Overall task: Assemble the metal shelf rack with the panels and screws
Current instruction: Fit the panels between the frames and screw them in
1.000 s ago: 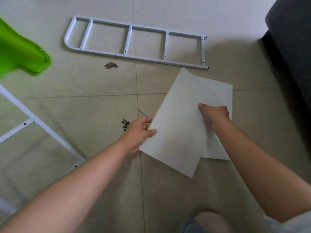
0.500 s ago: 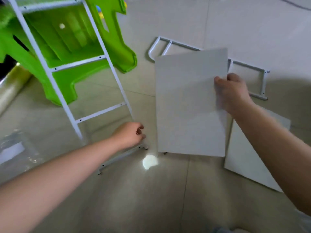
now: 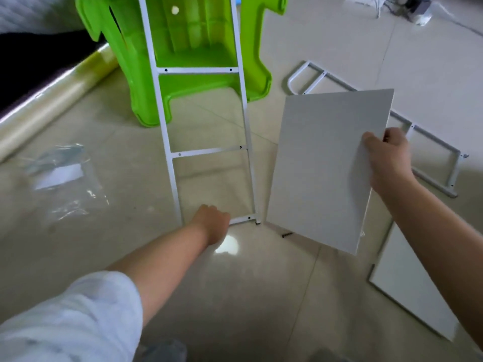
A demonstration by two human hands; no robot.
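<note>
Frame: The white frame [image 3: 209,152] stands up tall with its feet on the floor. Its bars have small holes.
Left hand: The left hand [image 3: 213,218] is wrapped round the bottom bar of the frame, by its left foot.
Right hand: The right hand [image 3: 386,155] pinches the right edge of the panel [image 3: 321,165], with the thumb on the front.
Panel: It is up off the floor and tilted, just right of the frame. It does not seem to touch the frame.
Step now: I think the panel is being brought to the frame to sit on one of its bars.
Do it well: Hold the frame steady so it does not tip. Move the panel slowly, since one hand on one edge lets it wobble. Match the panel's edge to the holes in a bar before reaching for a screw.
Screw: A dark screw [image 3: 287,234] lies on the floor just right of the frame's right foot, below the panel's low corner. Take care not to knock it away.
Other parts: A second frame [image 3: 439,140] lies flat well right of the frame, partly behind the panel. A second panel [image 3: 407,293] lies flat to the right too, nearer the person.
Behind: A green stool [image 3: 196,48] is right behind the frame.
</note>
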